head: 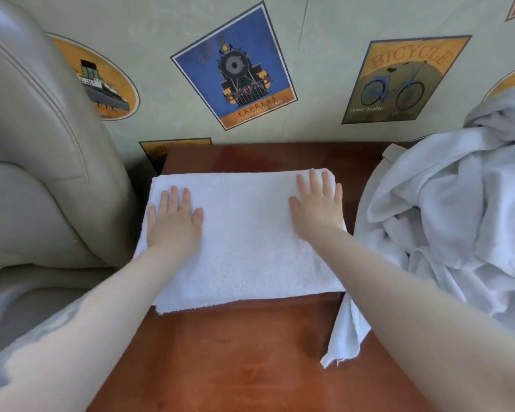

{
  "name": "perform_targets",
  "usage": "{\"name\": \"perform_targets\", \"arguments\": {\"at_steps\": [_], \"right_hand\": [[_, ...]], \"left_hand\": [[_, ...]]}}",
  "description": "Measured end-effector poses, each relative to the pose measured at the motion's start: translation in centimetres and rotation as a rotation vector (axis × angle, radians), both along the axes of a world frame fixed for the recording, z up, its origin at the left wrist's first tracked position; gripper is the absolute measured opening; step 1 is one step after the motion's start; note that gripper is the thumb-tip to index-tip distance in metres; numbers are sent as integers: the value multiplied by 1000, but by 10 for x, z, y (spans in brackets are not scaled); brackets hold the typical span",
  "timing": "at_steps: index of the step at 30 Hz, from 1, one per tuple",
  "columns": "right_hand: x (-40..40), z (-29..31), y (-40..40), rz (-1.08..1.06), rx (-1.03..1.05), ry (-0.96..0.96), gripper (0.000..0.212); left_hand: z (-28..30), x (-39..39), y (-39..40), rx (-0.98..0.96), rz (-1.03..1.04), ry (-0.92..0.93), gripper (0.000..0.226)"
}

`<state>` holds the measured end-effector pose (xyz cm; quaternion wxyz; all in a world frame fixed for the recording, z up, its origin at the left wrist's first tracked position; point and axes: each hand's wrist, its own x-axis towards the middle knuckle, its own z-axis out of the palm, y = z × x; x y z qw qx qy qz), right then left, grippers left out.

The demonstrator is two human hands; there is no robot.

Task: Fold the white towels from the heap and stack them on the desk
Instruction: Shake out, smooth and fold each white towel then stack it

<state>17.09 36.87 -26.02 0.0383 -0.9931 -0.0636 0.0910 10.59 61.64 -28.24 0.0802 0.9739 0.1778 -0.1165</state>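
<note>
A white towel [244, 236], folded into a wide rectangle, lies flat on the reddish-brown wooden desk [235, 352]. My left hand [174, 223] presses flat on its left part, fingers straight and spread. My right hand [317, 205] presses flat near its far right corner, fingers straight too. The heap of crumpled white towels [458, 209] fills the right side of the desk, and one loose corner [344, 337] of it hangs down onto the wood beside my right forearm.
A grey leather armchair [42, 162] stands close against the desk's left edge. Behind the desk rises a pale green wall with a train poster [235, 66] and a bicycle poster [399, 81]. Bare wood shows in front of the folded towel.
</note>
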Motion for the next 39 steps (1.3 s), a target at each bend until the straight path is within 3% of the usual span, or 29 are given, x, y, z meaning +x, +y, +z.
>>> {"name": "perform_targets", "arguments": {"at_steps": [4,7,11,14,17,20,24,30,34,36,39], "right_hand": [[-109,-33,41,242,176,-67,57],[-123,-42,19,201,149,-108,59],[-105,-34,-35,-27,111,-55,60],[-111,-24,-64,31,157,47,60],[-144,-22,-89,29,160,51,61],[-199,-31,-123,-9,116,141,70],[-234,-26,-159,28,184,271,64],[-188,51,-272,-180,271,-196,68],[-110,121,-356,-202,141,-430,61],[-67,151,-392,-213,82,-400,49],[-19,179,-434,-189,-41,-182,40]], "left_hand": [[-14,-69,-71,-24,-142,-257,59],[-19,-101,-77,-32,-149,-338,59],[-23,-104,-64,44,-109,-290,58],[-20,-111,-67,63,-24,-193,57],[-10,-132,-99,-36,13,-172,61],[-6,-160,-164,-144,-138,-178,66],[-6,-190,-246,-259,-327,-92,69],[10,-182,-334,-317,-395,-86,69],[37,-156,-405,-312,-367,-181,67],[53,-145,-445,-341,-332,-232,66],[73,-129,-500,-367,-282,-291,66]]}}
